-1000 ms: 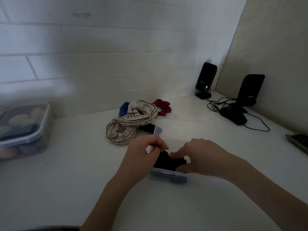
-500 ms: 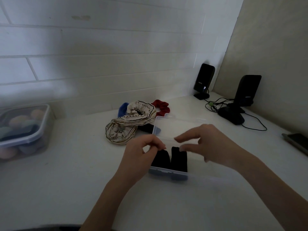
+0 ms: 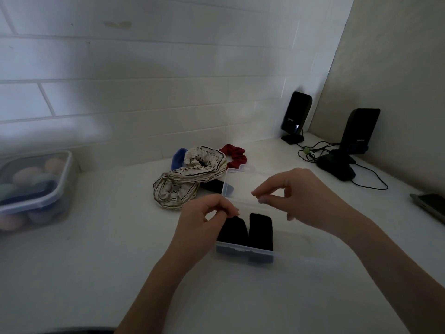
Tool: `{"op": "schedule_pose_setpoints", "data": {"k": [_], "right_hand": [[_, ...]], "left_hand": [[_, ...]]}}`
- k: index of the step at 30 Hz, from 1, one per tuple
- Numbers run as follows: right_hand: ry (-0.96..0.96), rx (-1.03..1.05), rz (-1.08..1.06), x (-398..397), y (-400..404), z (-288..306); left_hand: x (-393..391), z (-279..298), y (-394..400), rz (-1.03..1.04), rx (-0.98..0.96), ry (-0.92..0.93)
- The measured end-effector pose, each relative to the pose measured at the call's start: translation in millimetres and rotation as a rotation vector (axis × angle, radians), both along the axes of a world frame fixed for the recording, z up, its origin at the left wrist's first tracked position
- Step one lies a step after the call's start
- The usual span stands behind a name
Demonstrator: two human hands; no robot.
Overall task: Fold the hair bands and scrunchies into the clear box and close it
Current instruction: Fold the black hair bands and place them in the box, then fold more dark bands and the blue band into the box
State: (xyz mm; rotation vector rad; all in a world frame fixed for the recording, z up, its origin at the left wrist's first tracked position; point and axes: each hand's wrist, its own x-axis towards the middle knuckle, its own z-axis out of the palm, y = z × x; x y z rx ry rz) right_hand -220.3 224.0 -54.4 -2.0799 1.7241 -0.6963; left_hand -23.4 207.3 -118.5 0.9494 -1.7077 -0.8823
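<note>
The clear box [image 3: 244, 253] sits on the white counter with its lid [image 3: 240, 183] open toward the wall. Two folded black hair bands [image 3: 261, 231] stand side by side inside it. My left hand [image 3: 202, 225] is at the box's left side, fingertips pinched at the top of the left band; whether it grips the band or the rim is unclear. My right hand [image 3: 298, 196] hovers above the box, holding nothing. Behind the lid lie beige striped scrunchies [image 3: 190, 180], a red scrunchie [image 3: 234, 154], a blue one [image 3: 178, 156] and a black band [image 3: 213, 185].
A lidded plastic container [image 3: 62, 179] of pastel items stands at the far left by the tiled wall. Two black speakers [image 3: 295, 116] [image 3: 360, 131], a mouse [image 3: 337, 168] and cables occupy the back right corner. A phone [image 3: 431, 206] lies at the right edge.
My right hand has lifted off the black bands and risen above the box. Both folded bands now show in the box. My left hand has stayed put.
</note>
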Motion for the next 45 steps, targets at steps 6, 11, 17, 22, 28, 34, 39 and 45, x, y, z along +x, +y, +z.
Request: {"op": "schedule_pose_setpoints", "data": {"k": [6, 11, 17, 22, 28, 34, 39, 45], "right_hand": [[0.101, 0.191, 0.065, 4.0, -1.9, -5.5], [0.065, 0.152, 0.060, 3.6, -5.8, -5.1], [-0.062, 0.079, 0.021, -5.5, -13.3, 5.0], [-0.145, 0.077, -0.003, -15.0, -18.6, 8.8], [-0.212, 0.080, -0.029, -22.5, -27.3, 7.3], [-0.203, 0.130, 0.000, -25.5, -29.1, -1.3], [-0.179, 0.142, 0.015, -21.0, -33.1, -2.2], [-0.185, 0.119, 0.037, -12.4, -33.8, 1.5]], "left_hand": [[3.1, 5.7, -5.7, -0.041, 0.020, -0.018], [5.8, 19.4, -20.0, -0.020, 0.034, -0.022], [2.2, 52.2, -69.3, 0.022, -0.009, -0.053], [-18.2, 64.8, -130.4, 0.077, -0.063, -0.367], [-41.6, 51.2, -190.0, 0.139, -0.016, -0.651], [-12.9, 32.3, -216.9, 0.133, 0.320, -1.024], [6.0, 27.0, -204.0, 0.040, 0.496, -0.948], [14.3, 20.4, -199.2, 0.206, 0.406, -0.821]]}}
